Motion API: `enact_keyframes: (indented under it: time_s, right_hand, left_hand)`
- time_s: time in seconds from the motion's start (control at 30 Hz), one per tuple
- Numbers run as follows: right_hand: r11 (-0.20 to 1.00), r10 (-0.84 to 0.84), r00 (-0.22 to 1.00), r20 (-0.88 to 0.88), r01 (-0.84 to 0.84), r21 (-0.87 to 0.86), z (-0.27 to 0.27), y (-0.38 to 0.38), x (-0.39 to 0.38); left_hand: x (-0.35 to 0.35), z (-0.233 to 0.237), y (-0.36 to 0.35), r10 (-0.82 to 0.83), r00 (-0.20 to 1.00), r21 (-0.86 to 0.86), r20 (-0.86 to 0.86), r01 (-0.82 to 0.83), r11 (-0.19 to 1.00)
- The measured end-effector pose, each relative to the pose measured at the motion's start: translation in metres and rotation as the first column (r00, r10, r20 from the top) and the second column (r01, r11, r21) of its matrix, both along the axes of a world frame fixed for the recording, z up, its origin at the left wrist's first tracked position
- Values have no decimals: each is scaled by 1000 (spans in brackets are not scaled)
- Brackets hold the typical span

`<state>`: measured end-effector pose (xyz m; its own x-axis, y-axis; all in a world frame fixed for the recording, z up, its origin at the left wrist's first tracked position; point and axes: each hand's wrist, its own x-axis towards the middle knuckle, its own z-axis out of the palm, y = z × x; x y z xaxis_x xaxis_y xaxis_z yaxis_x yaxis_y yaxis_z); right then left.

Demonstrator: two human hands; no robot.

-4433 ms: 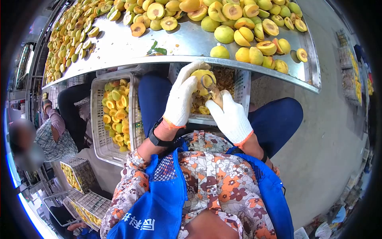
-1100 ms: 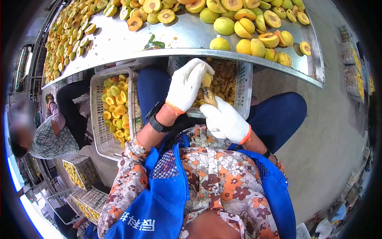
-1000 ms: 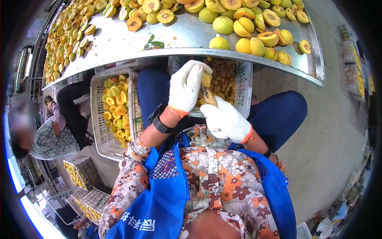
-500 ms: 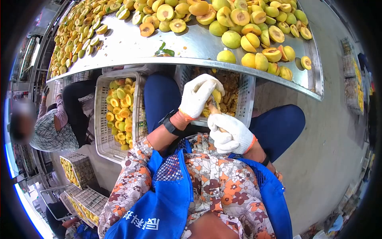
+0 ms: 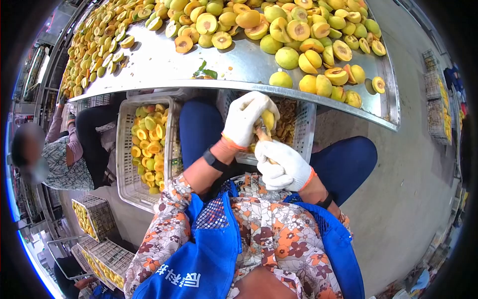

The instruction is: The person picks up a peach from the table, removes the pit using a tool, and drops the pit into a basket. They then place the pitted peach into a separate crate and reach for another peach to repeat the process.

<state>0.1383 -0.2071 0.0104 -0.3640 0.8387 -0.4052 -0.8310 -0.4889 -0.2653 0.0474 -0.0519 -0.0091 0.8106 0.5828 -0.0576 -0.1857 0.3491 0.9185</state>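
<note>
I see the left hand (image 5: 247, 118) curled round yellow fruit (image 5: 269, 118); below, the right hand (image 5: 284, 165), clenched, slants a tool (image 5: 262, 133) towards it.

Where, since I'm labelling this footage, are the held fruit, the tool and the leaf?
Held fruit (image 5: 269, 119): head view, on its exposed yellow side.
Tool (image 5: 262, 133): head view, on its tan handle.
Leaf (image 5: 210, 74): head view, on its green right-hand part.
</note>
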Motion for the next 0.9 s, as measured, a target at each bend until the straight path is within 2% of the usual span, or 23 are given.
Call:
enact_keyframes:
  time_s: [0.03, 0.07, 0.13, 0.2, 0.27, 0.3, 0.33, 0.37, 0.4, 0.43, 0.5, 0.53, 0.6, 0.63, 0.67, 0.7, 0.73, 0.77, 0.8, 0.83, 0.87, 0.9]
  right_hand:
    - [1000, 8, 1000, -24, -7, 29, -5, 0, -4]
    - [1000, 9, 1000, -27, -8, 22, -6, 0, -6]
    - [999, 15, 997, -81, -13, 30, -7, 3, -6]
    - [1000, -2, 998, -64, 4, 30, -5, 7, -3]
    - [999, -12, 996, -94, 16, 41, -3, 10, 0]
    - [999, -17, 995, -98, 21, 36, -2, 11, 0]
    - [998, -20, 999, -31, 22, 54, 0, 12, -1]
    - [997, -22, 999, 38, 19, 75, 1, 14, -1]
    - [997, -18, 999, 32, 15, 72, 2, 15, -2]
    - [998, -7, 1000, 6, 6, 70, 3, 16, -3]
    - [998, 8, 1000, -19, -6, 66, 9, 16, -2]
    - [991, 73, 997, -39, -68, 113, 13, 15, -1]
    - [977, 141, 988, -59, -129, 171, 15, 13, 1]
    - [987, 93, 995, 40, -97, 128, 14, 9, 1]
    - [994, 36, 988, 150, -50, 93, 14, 5, 4]
    - [999, -24, 955, 296, 12, 42, 11, -1, 6]
    - [999, -39, 955, 295, 28, 41, 5, -6, 10]
    - [998, -49, 936, 350, 57, -13, -3, -10, 14]
    - [994, -50, 914, 403, 84, -65, -11, -14, 17]
    - [997, -20, 910, 414, 49, -59, -16, -15, 19]
    - [997, -31, 908, 417, 56, -49, -19, -12, 19]
    - [999, 15, 853, 521, 11, -47, -21, -9, 17]
  left_hand:
    - [-1, -5, 11, -124, 990, 87, 64, 118, 989]
    - [-5, -8, 18, -204, 977, 51, 69, 200, 978]
    - [-6, -5, 28, -270, 962, 115, 21, 266, 957]
    - [1, -7, 25, -252, 964, 119, 85, 242, 963]
    - [4, -2, 13, -29, 978, 2, 206, 29, 1000]
    - [4, 8, 8, 43, 981, 96, 190, -62, 993]
    - [5, 6, 1, 150, 972, -49, 181, -144, 988]
    - [5, 7, 1, 150, 967, -189, 208, -111, 976]
    - [3, 8, 0, 157, 960, -325, 233, -75, 943]
    - [0, 8, 3, 162, 959, -325, 230, -82, 942]
    - [-9, 7, 12, 113, 969, -100, 218, -93, 991]
    - [-14, 12, 13, 245, 960, -70, 136, -237, 969]
    - [-33, 11, 44, 504, 864, -356, -7, -473, 806]
    - [-59, -3, 62, 604, 792, -110, -83, -610, 785]
    - [-83, -11, 87, 699, 706, 148, -111, -684, 715]
    - [-108, -2, 108, 695, 676, 498, -247, -526, 689]
    - [-135, 7, 118, 720, 592, 759, -363, -260, 597]
    - [-153, 15, 125, 847, 350, 911, -400, 256, 324]
    - [-158, 22, 126, 958, 139, 668, -252, 741, 68]
    - [-155, 22, 127, 957, 140, 667, -252, 742, 67]
    - [-143, 24, 136, 937, 262, 774, -232, 633, 15]
    - [-128, 24, 143, 905, 378, 864, -196, 503, -23]
